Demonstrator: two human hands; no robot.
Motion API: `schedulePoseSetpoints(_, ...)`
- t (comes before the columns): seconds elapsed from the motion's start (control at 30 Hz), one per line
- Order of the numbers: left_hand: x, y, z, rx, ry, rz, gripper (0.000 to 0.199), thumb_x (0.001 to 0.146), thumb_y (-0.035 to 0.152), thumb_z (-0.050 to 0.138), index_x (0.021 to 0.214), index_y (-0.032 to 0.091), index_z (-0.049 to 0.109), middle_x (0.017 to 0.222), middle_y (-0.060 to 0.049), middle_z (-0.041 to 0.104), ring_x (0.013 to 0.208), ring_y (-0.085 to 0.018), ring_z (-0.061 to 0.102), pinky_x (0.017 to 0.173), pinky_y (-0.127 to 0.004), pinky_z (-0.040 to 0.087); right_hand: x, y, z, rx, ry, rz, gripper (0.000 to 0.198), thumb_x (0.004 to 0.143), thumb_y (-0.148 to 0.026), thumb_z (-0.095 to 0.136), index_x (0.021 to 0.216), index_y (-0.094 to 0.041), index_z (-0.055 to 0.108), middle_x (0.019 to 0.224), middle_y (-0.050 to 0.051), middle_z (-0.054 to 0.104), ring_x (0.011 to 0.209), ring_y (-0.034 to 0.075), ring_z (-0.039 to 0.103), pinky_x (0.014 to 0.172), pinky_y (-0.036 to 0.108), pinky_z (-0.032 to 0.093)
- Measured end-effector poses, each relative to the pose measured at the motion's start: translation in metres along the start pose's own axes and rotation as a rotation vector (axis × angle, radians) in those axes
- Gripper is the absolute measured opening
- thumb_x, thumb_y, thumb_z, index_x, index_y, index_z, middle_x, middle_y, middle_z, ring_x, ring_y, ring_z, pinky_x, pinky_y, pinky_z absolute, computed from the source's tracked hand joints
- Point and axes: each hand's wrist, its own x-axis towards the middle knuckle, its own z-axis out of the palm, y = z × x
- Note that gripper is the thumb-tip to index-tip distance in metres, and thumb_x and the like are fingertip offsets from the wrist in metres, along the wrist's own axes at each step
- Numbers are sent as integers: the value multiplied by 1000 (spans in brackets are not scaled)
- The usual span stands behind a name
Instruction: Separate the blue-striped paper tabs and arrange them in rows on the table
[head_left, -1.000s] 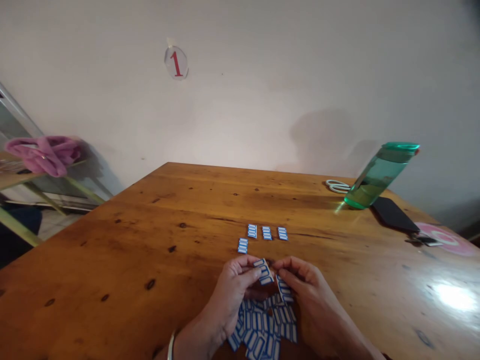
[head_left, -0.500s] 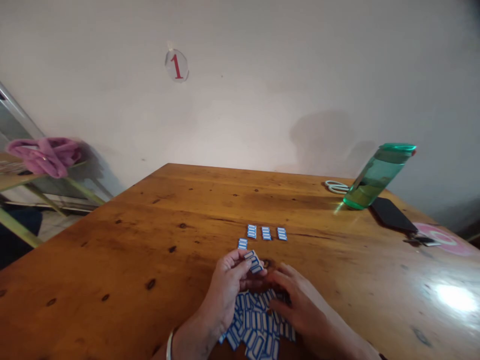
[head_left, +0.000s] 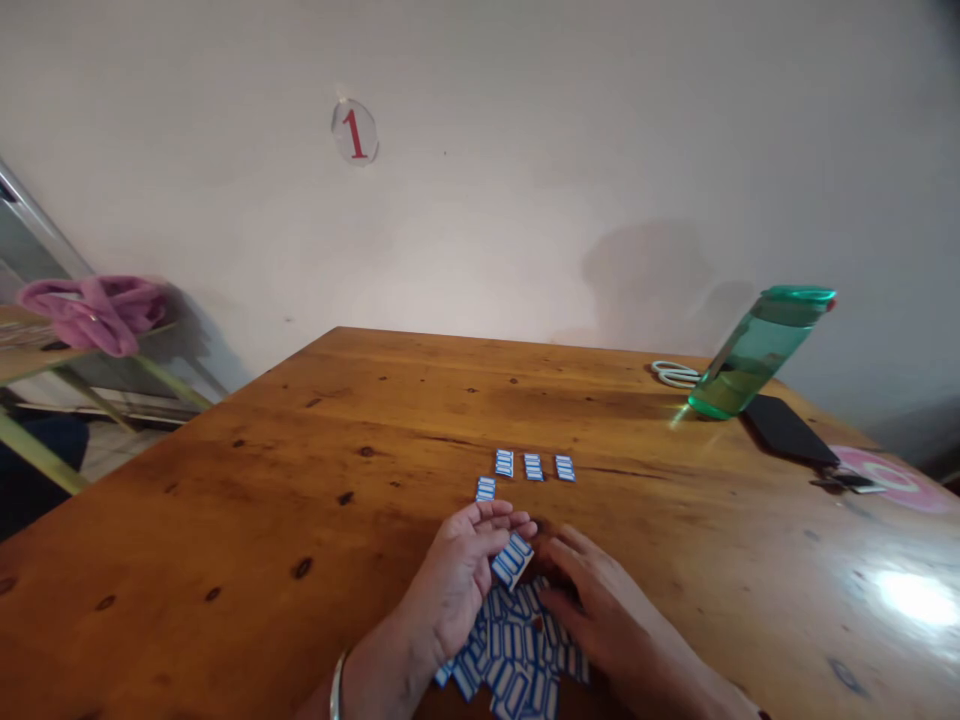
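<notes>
My left hand (head_left: 454, 570) is closed on a small label sheet (head_left: 513, 561), white with blue-framed boxes, pinched under the thumb with its face turned up. Beneath both hands a loose pile of matching label sheets (head_left: 517, 650) lies on the wooden table. My right hand (head_left: 596, 590) rests at the pile's right edge, thumb and fingers apart, and I see nothing held in it. Just beyond the left fingertips lies a small stack of labels (head_left: 486, 488). Farther out, three similar stacks stand in a row, the middle one of them a label stack (head_left: 533, 467).
At the back right a green water bottle (head_left: 757, 350) leans beside a white cable (head_left: 673, 374). A black phone (head_left: 787, 430), keys (head_left: 847, 482) and a pink disc (head_left: 904, 482) lie nearby. The wooden table (head_left: 247, 500) ends at the wall.
The label sheet in my left hand has tilted and moved down toward the palm, while the left fingers have straightened. My right hand has barely moved.
</notes>
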Motion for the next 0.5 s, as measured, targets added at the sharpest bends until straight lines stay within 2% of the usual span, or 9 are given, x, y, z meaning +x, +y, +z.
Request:
schedulePoseSetpoints(0.07,-1,1,1,63,2,13,25,61,2,61,83,13,56,90,-10,67,93,-20,61,82,-28,43,0,1,0,47,92,19,17,79,-13,42,82,-18,58,82,5,58,76,17,55,69,27,41)
schedulePoseSetpoints(0.13,0,0,2,117,-5,65,24,61,4,61,83,13,56,92,-10,66,96,-21,60,82,-28,42,0,2,-1,115,143,44,19,83,-19,39,79,-17,58,76,4,58,69,16,55,63,27,41)
schedulePoseSetpoints(0.23,1,-4,3,190,-60,187,21,62,7,63,82,14,58,93,-9,66,98,-21,59,87,-30,40,1,0,1,289,117,89,23,84,-30,42,74,-17,58,69,2,58,62,15,53,56,25,39)
schedulePoseSetpoints(0.37,2,-8,2,284,-177,298,22,63,12,65,84,16,60,94,-9,66,97,-22,59,90,-32,39,3,-1,4,476,151,148,24,79,-34,49,64,-16,54,56,-2,49,51,11,44,46,22,34)
schedulePoseSetpoints(0.5,0,-9,0,469,-110,320,21,63,18,67,84,17,62,84,-6,67,83,-19,61,76,-28,45,4,1,-2,474,196,127,27,78,-36,50,60,-16,52,52,-3,47,48,9,39,44,21,30)
